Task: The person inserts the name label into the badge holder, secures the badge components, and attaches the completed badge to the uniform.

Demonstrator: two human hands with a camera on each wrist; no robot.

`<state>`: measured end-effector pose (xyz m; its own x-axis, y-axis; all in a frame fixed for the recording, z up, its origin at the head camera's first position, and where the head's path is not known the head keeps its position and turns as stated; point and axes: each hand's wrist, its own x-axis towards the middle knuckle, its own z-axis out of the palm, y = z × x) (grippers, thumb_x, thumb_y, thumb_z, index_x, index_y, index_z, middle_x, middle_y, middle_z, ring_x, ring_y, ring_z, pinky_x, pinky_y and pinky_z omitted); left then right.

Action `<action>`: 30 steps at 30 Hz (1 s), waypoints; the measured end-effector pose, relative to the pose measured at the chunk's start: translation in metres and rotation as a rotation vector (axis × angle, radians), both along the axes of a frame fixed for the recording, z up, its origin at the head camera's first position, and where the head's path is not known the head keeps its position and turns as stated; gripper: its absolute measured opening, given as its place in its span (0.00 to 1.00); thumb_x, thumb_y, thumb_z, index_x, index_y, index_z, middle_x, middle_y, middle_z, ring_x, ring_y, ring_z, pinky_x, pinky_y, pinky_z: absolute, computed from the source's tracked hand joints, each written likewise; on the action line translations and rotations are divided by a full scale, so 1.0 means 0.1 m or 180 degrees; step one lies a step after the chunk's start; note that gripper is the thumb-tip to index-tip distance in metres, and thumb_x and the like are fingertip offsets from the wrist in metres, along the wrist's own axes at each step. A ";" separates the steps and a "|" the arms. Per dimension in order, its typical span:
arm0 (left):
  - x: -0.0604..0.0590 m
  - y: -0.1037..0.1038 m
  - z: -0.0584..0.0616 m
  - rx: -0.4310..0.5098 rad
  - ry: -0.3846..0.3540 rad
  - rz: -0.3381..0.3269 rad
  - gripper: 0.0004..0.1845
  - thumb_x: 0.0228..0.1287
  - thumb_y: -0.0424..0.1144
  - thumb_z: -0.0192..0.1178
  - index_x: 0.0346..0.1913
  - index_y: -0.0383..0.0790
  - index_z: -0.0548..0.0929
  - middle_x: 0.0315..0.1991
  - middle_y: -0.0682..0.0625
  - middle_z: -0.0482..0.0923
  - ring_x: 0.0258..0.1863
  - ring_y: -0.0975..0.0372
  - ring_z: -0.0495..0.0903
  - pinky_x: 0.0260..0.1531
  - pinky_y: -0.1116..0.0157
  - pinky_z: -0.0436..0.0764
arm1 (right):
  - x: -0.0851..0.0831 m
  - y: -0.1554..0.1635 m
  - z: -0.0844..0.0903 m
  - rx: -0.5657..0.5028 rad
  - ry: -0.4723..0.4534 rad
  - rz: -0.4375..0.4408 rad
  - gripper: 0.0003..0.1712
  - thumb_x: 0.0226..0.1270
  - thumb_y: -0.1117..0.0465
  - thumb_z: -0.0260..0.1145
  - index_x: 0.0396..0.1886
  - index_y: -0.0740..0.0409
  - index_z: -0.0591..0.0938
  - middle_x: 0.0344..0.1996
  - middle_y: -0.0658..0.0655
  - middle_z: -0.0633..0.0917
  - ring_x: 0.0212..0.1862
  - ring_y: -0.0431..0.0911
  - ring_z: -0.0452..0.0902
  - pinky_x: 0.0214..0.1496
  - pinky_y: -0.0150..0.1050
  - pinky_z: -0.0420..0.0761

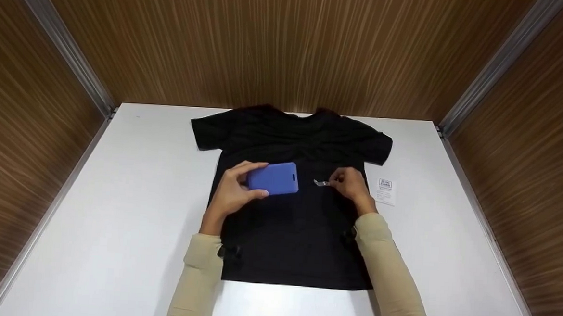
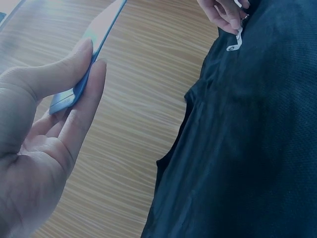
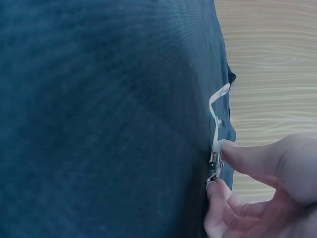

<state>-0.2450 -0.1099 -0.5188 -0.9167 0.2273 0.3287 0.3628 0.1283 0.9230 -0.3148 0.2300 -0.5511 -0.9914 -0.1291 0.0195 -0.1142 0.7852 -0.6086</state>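
Note:
A blue badge holder (image 1: 273, 178) with a small slot at its right end is held flat-side up over a black T-shirt (image 1: 296, 240). My left hand (image 1: 230, 192) grips its left end, thumb on the near edge and fingers on the far edge. In the left wrist view the badge holder (image 2: 101, 34) appears nearly edge-on. My right hand (image 1: 351, 184) pinches a badge clip (image 1: 322, 183) by its metal end. The clear strap (image 3: 214, 104) of the clip points toward the badge holder, with a gap between them. Both hands are above the shirt's chest.
A white printed card (image 1: 385, 192) lies on the white table (image 1: 140, 194), just right of the shirt. The shirt is spread with its collar toward the back. Wood-grain panels (image 1: 277, 47) enclose the table at the back and both sides.

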 end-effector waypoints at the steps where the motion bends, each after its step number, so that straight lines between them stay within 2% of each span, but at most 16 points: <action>1: 0.00 0.00 0.00 0.0013 -0.0006 -0.0003 0.34 0.49 0.29 0.80 0.63 0.40 0.84 0.56 0.40 0.80 0.50 0.51 0.82 0.44 0.64 0.86 | 0.00 0.00 0.00 -0.0006 0.0014 0.0015 0.03 0.64 0.67 0.72 0.35 0.64 0.89 0.35 0.64 0.90 0.42 0.57 0.81 0.52 0.51 0.79; 6: -0.01 0.00 0.00 0.0014 0.0028 -0.0011 0.33 0.50 0.30 0.80 0.63 0.40 0.84 0.56 0.39 0.81 0.49 0.50 0.81 0.43 0.66 0.85 | 0.00 0.03 0.01 -0.0060 0.0140 0.0108 0.04 0.63 0.68 0.72 0.35 0.66 0.88 0.38 0.68 0.90 0.46 0.62 0.84 0.57 0.57 0.79; 10: -0.02 -0.01 -0.01 -0.0014 0.0087 -0.0008 0.33 0.50 0.33 0.81 0.63 0.43 0.85 0.55 0.41 0.81 0.49 0.52 0.81 0.44 0.64 0.85 | 0.02 0.05 0.04 -0.0168 0.0196 0.0134 0.05 0.63 0.69 0.72 0.36 0.67 0.88 0.39 0.68 0.90 0.48 0.62 0.85 0.59 0.57 0.80; 14: -0.01 -0.01 -0.02 -0.0035 0.0110 -0.0019 0.33 0.50 0.33 0.81 0.63 0.43 0.85 0.55 0.41 0.81 0.49 0.52 0.82 0.45 0.62 0.86 | 0.06 0.07 0.07 -0.0329 0.0243 0.0190 0.05 0.64 0.70 0.70 0.38 0.68 0.88 0.37 0.68 0.90 0.42 0.59 0.86 0.50 0.50 0.82; 18: -0.01 -0.01 -0.01 -0.0035 0.0097 -0.0030 0.33 0.50 0.33 0.81 0.63 0.43 0.85 0.55 0.41 0.81 0.49 0.51 0.82 0.44 0.62 0.86 | 0.12 0.05 0.15 -0.0481 0.0220 0.0271 0.05 0.66 0.70 0.70 0.39 0.68 0.87 0.35 0.67 0.89 0.37 0.53 0.85 0.43 0.39 0.80; 24: 0.00 0.01 -0.02 -0.0006 0.0064 -0.0044 0.33 0.49 0.31 0.81 0.62 0.42 0.85 0.54 0.40 0.81 0.48 0.52 0.81 0.44 0.65 0.86 | 0.28 -0.05 0.33 -0.0531 0.0151 0.0388 0.08 0.68 0.65 0.70 0.43 0.65 0.88 0.39 0.64 0.90 0.42 0.51 0.85 0.49 0.43 0.80; 30: -0.01 0.04 -0.02 -0.0015 0.0039 -0.0093 0.33 0.48 0.31 0.82 0.61 0.41 0.86 0.54 0.41 0.82 0.49 0.53 0.81 0.48 0.64 0.83 | 0.46 -0.17 0.51 -0.0760 0.0121 0.0558 0.09 0.72 0.63 0.68 0.45 0.65 0.87 0.37 0.63 0.89 0.35 0.51 0.83 0.38 0.33 0.81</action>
<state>-0.2459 -0.1056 -0.5208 -0.9055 0.2555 0.3387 0.3777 0.1219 0.9179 -0.2688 0.2130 -0.5000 -0.9524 -0.2856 0.1067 -0.2617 0.5866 -0.7664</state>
